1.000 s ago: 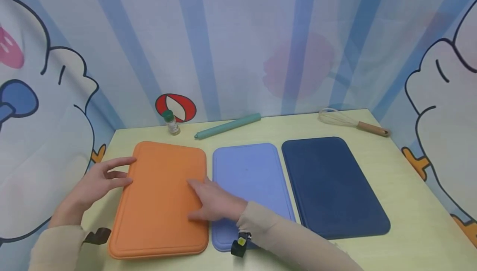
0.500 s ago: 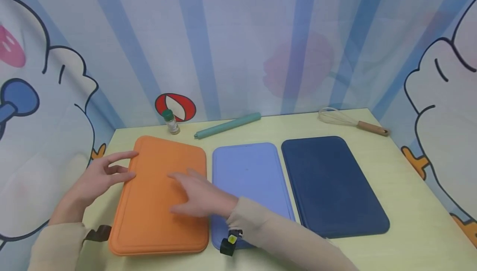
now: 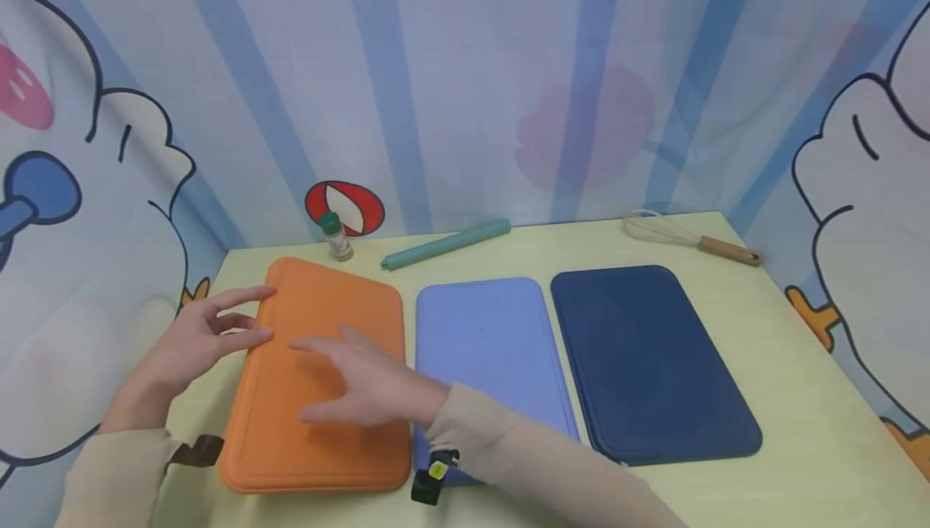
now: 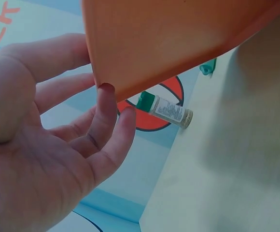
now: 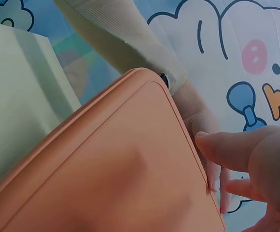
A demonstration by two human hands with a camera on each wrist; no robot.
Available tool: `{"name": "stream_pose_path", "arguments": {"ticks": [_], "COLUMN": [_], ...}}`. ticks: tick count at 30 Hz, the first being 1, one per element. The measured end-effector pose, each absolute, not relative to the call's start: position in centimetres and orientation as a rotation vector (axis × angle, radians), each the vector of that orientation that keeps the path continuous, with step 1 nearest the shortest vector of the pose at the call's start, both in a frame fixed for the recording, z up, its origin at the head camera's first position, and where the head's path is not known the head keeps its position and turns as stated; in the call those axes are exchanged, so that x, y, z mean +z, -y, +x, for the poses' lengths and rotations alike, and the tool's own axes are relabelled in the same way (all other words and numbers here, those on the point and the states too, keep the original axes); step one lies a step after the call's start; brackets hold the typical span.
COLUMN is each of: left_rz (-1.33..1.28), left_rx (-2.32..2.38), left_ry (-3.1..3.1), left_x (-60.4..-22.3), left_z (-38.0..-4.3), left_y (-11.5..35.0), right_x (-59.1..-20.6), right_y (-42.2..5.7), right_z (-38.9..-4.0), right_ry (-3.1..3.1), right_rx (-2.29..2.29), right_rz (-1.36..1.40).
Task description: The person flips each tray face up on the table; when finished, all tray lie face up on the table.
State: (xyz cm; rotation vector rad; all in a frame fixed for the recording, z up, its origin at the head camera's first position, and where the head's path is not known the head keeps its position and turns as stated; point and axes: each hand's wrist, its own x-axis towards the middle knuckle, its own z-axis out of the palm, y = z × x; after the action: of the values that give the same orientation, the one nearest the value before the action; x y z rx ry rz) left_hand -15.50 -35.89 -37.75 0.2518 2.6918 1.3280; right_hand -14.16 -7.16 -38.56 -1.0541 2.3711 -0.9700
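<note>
My left hand (image 3: pixel 196 342) grips the left edge of an orange cutting board (image 3: pixel 327 455). In the left wrist view, the fingers of the left hand (image 4: pixel 58 154) curl at the edge of the raised orange board (image 4: pixel 169 43), with a shadow on the table below it. My right hand (image 3: pixel 370 383) reaches over the board's face, thumb and fingers spread, gripping nothing. From the right wrist, the right hand's thumb (image 5: pixel 227 150) appears near the edge the left hand holds. A periwinkle board (image 3: pixel 479 334) lies flat just right of the orange one, partly covered by the right forearm.
A navy board (image 3: pixel 647 358) lies on the right of the pale yellow table (image 3: pixel 806 447). Along the back are a small green-capped shaker bottle (image 3: pixel 337 237), a teal rod (image 3: pixel 446 245) and a whisk (image 3: pixel 726 250) with a wooden handle. Printed cloth walls surround the table.
The orange board's left side has risen, tilting it further, and the left hand has moved up with it. My right hand has slid left across the board's face.
</note>
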Motion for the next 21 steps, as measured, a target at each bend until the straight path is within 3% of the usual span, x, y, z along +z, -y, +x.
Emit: {"name": "stream_pose_path", "arguments": {"ticks": [21], "left_rz": [0.308], "left_rx": [1.372], "left_ry": [-2.716], "left_x": [-36.4], "left_z": [-15.7], "left_y": [34.1], "right_x": [-36.6], "right_y": [8.3], "right_z": [-13.6], "right_ry": [-2.286], "right_rx": [-1.029], "right_rz": [-1.112]}}
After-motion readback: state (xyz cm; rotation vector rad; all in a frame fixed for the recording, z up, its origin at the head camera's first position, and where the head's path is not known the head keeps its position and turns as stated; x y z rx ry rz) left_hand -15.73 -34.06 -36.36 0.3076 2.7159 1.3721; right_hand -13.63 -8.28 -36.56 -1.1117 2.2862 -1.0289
